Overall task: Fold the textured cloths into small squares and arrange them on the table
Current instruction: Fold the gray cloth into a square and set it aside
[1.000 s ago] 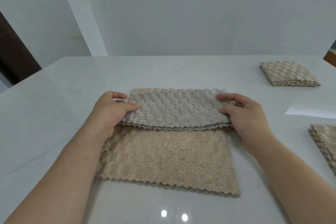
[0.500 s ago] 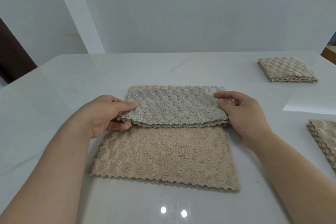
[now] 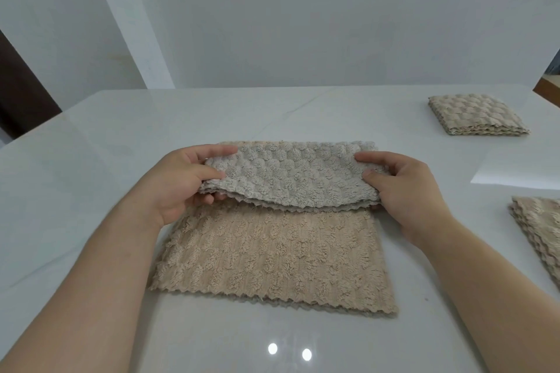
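Textured cloth (image 3: pixel 272 254): beige, lying on the white table (image 3: pixel 91 160) between the two forearms, long axis running hand to hand, its far part turned back toward the person as a grey-faced flap; left hand (image 3: pixel 178 185) and right hand (image 3: pixel 406 191) each pinch one end of that flap; step judged mid-fold; next move calls for matching edges; folded square (image 3: pixel 475 113) beyond right hand, further stack (image 3: pixel 539 230) just outside it

Soft, even light fills the room — shadows stay faint. Two small bright glints sit on the glossy bench (image 3: pixel 91 160) near the bottom edge. Wide-angle bending curves the wall lines; focus is sharp throughout.
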A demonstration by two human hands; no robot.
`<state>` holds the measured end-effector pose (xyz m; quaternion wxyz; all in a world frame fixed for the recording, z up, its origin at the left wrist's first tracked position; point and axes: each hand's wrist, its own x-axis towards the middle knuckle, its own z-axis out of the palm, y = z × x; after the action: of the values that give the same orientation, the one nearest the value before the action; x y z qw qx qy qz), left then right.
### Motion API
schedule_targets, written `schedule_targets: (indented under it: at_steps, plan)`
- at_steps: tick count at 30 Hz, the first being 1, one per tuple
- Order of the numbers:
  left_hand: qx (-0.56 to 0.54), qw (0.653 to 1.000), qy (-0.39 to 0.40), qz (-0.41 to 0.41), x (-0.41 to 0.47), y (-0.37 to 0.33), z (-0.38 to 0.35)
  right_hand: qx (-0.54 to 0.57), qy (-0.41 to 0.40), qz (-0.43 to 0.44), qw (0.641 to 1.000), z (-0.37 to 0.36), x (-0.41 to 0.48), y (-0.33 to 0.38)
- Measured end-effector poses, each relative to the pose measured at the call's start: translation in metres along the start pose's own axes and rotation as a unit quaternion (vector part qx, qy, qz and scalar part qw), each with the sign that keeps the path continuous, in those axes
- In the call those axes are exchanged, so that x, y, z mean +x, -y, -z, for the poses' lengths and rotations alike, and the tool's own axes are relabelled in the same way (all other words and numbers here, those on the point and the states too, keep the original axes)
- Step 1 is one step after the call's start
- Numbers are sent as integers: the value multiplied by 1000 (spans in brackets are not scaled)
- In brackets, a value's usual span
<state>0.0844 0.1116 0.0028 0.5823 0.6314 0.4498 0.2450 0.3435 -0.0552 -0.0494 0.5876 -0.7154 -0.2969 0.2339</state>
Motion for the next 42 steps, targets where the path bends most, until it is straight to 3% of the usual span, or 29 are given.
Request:
schedule_targets:
  at_steps: [8, 15, 20, 28, 32, 37, 42]
  plan:
    - [-38, 999, 8, 5, 0, -1, -1, 37, 14, -26, 999, 1, 2, 5]
    - [123, 990, -26, -70, 11, 11, 3, 9, 20, -6, 1000, 4, 4, 11]
    - [58, 991, -62, -107, 20, 19, 4, -52, -9, 62, 997, 3, 6, 9]
    - [51, 987, -61, -141, 21, 20, 1, 33, 35, 17, 999, 9, 6, 5]
    - [98, 970, -115, -192, 16, 19, -3, 50, 0, 37, 998, 7, 7, 4]
    - [33, 955, -179, -235, 15, 15, -9, 2, -70, 101, 992, 5, 6, 10]
    - [33, 960, -186, -209, 15, 3, -6, -80, 10, 49, 996, 14, 18, 33]
